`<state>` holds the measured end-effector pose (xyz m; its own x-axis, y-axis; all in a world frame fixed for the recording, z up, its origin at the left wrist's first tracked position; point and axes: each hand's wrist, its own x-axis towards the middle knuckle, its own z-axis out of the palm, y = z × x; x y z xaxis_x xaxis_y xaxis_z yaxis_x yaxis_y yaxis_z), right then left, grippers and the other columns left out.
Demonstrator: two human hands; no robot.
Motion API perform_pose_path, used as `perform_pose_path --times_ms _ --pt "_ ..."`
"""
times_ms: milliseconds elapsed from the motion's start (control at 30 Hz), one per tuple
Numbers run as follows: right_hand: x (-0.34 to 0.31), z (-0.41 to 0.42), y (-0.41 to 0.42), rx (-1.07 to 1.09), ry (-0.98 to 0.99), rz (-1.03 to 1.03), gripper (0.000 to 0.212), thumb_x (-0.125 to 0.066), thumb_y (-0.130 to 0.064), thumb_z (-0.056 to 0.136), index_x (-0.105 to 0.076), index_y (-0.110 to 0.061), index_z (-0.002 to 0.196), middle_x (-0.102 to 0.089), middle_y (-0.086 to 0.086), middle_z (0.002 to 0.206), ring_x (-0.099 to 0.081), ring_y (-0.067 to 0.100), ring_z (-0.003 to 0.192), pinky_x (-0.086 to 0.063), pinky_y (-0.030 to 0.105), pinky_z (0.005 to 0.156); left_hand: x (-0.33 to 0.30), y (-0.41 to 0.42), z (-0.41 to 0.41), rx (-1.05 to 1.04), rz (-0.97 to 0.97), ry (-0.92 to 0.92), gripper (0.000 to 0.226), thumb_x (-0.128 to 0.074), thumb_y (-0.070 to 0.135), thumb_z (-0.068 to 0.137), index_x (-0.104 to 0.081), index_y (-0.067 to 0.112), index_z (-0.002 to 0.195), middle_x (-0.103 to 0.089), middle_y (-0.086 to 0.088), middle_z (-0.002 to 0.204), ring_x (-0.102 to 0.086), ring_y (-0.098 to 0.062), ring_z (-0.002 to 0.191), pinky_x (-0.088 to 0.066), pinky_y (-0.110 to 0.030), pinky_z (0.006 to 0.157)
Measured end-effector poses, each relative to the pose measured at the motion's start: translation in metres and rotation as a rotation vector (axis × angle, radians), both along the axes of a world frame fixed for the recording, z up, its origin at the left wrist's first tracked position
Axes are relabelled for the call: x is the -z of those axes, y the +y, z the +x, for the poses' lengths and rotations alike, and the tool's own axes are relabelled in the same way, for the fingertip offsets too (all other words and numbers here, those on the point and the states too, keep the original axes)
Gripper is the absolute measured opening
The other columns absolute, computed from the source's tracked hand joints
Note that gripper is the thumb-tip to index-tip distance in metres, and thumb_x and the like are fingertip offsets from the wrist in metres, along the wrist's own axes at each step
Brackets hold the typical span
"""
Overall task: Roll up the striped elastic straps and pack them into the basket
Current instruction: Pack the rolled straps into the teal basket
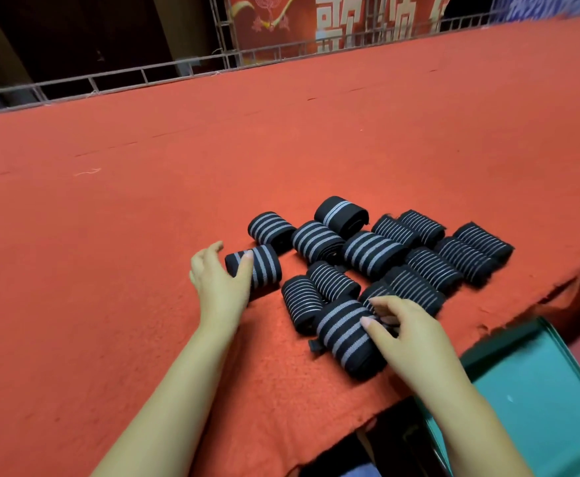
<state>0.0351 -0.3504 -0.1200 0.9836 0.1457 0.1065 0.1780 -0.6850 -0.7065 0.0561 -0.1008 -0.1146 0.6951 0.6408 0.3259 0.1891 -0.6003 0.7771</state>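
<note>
- The left hand (221, 280) is cupping the leftmost rolled strap (254, 270), thumb lying over its top and fingers curling round its far end — a loose hold rather than a firm clamp, so the roll could be slipping free as it is being lifted.
- The right hand (402, 328) is pinching the end of the nearest broad-striped roll (347, 335) with bent fingertips; a small tail of strap is sticking out at the roll's near end, and pulling by one end is likely to be loosening the coil.
- The remaining rolls (385, 253) are lying packed together on the red felt table (144, 201), many touching; dragging one out is risking nudging its neighbours and starting them unrolling.
- Several rolls are sitting near the table's right edge, so a careless sweep could be sending them over it.
- The teal basket (539, 383) is waiting below the table's near right corner, only partly in view — a roll dropped from the table's height may be springing open or missing the opening.
</note>
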Motion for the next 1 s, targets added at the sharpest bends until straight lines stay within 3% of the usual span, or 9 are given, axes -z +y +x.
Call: perform_pose_path --times_ms 67,133,267,367,467,567,633,800,1000 --pt "-0.001 -0.002 0.003 -0.012 0.024 -0.050 0.047 -0.064 -0.034 0.088 -0.054 -0.020 0.132 -0.057 -0.003 0.121 -0.056 0.010 0.107 -0.038 0.017 0.089 0.000 -0.016 -0.012 0.124 0.032 0.049 0.031 -0.067 0.025 0.090 -0.059 0.008 0.115 -0.060 -0.008 0.105 -0.058 -0.025 0.103 -0.042 -0.032 0.093" --pt "-0.003 -0.001 0.005 -0.038 0.078 -0.092 0.057 -0.066 -0.038 0.086 -0.050 -0.016 0.137 -0.055 0.000 0.124 -0.055 0.012 0.111 -0.036 0.017 0.090 0.003 -0.029 -0.015 0.253 0.010 0.311 0.038 -0.064 0.038 0.090 -0.058 0.011 0.116 -0.064 -0.002 0.097 -0.062 -0.023 0.096 -0.044 -0.028 0.081" --pt "-0.003 -0.003 0.009 -0.094 0.097 -0.165 0.055 -0.070 -0.046 0.080 -0.059 -0.017 0.127 -0.056 0.004 0.120 -0.054 0.021 0.115 -0.042 0.031 0.100 0.018 -0.040 -0.009 0.288 -0.114 0.551 0.069 -0.060 0.058 0.086 -0.048 0.006 0.130 -0.068 -0.015 0.115 -0.065 -0.030 0.107 -0.050 -0.039 0.094" --pt "-0.004 -0.011 0.010 -0.099 0.125 -0.206 0.058 -0.065 -0.052 0.082 -0.051 -0.025 0.132 -0.052 0.003 0.125 -0.047 0.023 0.121 -0.039 0.035 0.103 0.022 -0.044 -0.002 0.281 -0.254 0.508 0.084 -0.067 0.063 0.075 -0.047 0.003 0.130 -0.067 -0.018 0.114 -0.067 -0.032 0.103 -0.054 -0.045 0.091" --pt "-0.007 -0.018 0.016 -0.157 0.141 -0.186 0.054 -0.064 -0.050 0.083 -0.045 -0.027 0.128 -0.057 -0.001 0.122 -0.053 0.021 0.115 -0.044 0.034 0.094 0.015 -0.053 -0.001 0.316 -0.401 0.470 0.053 -0.074 0.046 0.081 -0.051 0.007 0.106 -0.059 -0.007 0.088 -0.062 -0.020 0.069 -0.058 -0.031 0.062" --pt "-0.014 -0.020 0.024 -0.172 0.162 -0.219 0.055 -0.063 -0.047 0.085 -0.038 -0.022 0.128 -0.060 0.002 0.117 -0.058 0.022 0.107 -0.048 0.034 0.087 0.010 -0.056 -0.004 0.334 -0.566 0.449 0.030 -0.072 0.027 0.088 -0.050 0.006 0.091 -0.047 -0.004 0.069 -0.046 -0.011 0.056 -0.041 -0.015 0.037" --pt "-0.017 -0.020 0.028 -0.177 0.185 -0.259 0.063 -0.064 -0.047 0.085 -0.035 -0.017 0.132 -0.059 0.005 0.119 -0.058 0.024 0.109 -0.047 0.034 0.088 0.007 -0.058 -0.009 0.339 -0.611 0.447 0.026 -0.070 0.023 0.089 -0.050 0.010 0.079 -0.048 -0.003 0.069 -0.046 -0.010 0.058 -0.040 -0.014 0.036" --pt "-0.020 -0.022 0.032 -0.183 0.190 -0.273 0.069 -0.068 -0.045 0.082 -0.040 -0.009 0.133 -0.056 0.009 0.130 -0.053 0.026 0.120 -0.044 0.034 0.095 0.012 -0.058 -0.015 0.331 -0.694 0.374 0.024 -0.071 0.023 0.088 -0.053 0.013 0.076 -0.054 -0.002 0.077 -0.051 -0.009 0.070 -0.045 -0.021 0.063" --pt "-0.013 -0.038 0.008 -0.092 0.198 0.131 0.053 -0.078 -0.030 0.074 -0.054 -0.014 0.120 -0.064 0.000 0.113 -0.061 0.018 0.105 -0.049 0.032 0.090 0.012 -0.058 -0.040 0.374 -0.907 0.114 0.020 -0.063 0.003 0.090 -0.050 0.013 0.079 -0.050 -0.003 0.069 -0.041 -0.006 0.043 -0.033 -0.019 0.042"
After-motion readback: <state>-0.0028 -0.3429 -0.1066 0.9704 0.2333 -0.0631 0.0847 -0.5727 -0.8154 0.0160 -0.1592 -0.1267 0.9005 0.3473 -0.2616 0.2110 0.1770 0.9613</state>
